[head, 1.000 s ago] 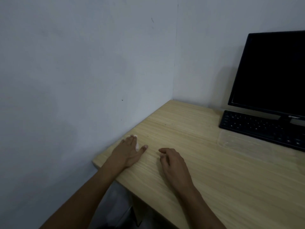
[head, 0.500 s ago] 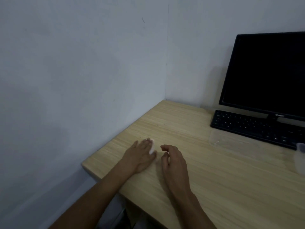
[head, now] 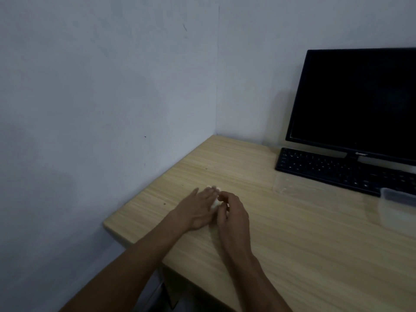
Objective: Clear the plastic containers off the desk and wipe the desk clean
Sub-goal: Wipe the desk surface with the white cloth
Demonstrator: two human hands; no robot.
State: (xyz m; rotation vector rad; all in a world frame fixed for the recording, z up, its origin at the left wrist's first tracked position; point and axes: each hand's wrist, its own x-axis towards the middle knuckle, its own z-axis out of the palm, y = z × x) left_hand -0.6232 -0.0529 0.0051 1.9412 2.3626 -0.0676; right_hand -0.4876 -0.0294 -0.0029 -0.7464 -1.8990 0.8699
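Left hand (head: 198, 209) flat, fingers stretched out, pressing a small white wad (head: 215, 204) onto the desk (head: 292, 244) near its left front corner. Right hand (head: 234, 213) just beside, fingers curled, tips pinching at the wad's right edge. Farther right, a clear plastic lid (head: 299, 184) lying flat against the front of the black keyboard (head: 337, 170). At the right border, a clear plastic container (head: 396, 208), partly cut off. Behind the keyboard, a dark monitor (head: 360, 102). Dark specks scattered on the wood by the wall.
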